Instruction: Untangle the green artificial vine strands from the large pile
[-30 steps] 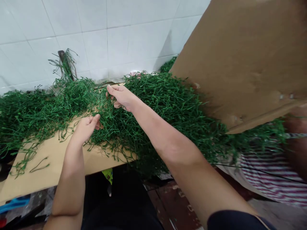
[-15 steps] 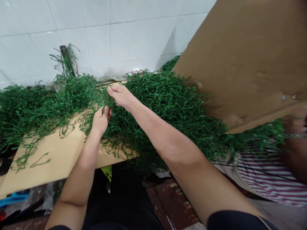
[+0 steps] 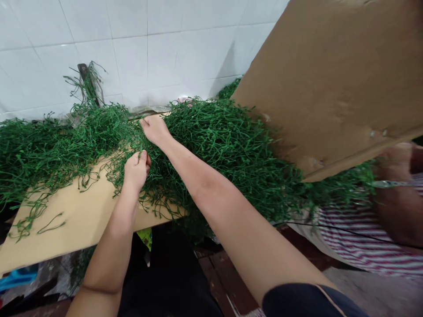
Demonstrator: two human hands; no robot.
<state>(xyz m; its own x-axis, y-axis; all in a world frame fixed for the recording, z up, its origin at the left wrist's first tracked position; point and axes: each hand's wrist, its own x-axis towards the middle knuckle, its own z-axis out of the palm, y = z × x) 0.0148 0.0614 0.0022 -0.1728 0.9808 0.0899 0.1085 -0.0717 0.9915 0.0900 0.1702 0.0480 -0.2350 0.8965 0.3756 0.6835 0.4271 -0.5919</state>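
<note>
Thin green stems with small knobbed tips, looking like artificial plant sprigs, lie in a big heap on the right and a flatter heap on the left. My left hand is closed in a pinch on a green stem, just in front of the gap between the heaps. A little farther back, my right hand has its fingers pressed together at the stems; its fingertips are partly turned away, so what they grip is unclear. Both hands are above a tan board.
A large brown cardboard sheet leans over the right side. Behind is a white tiled wall. An upright dark bar with stems hung on it stands at the back left. Another person's arm and striped clothing show at the right.
The whole view has shifted slightly. My hands stay close together at the same stems, with the fingers still closed and the left thumb a little more upright.
</note>
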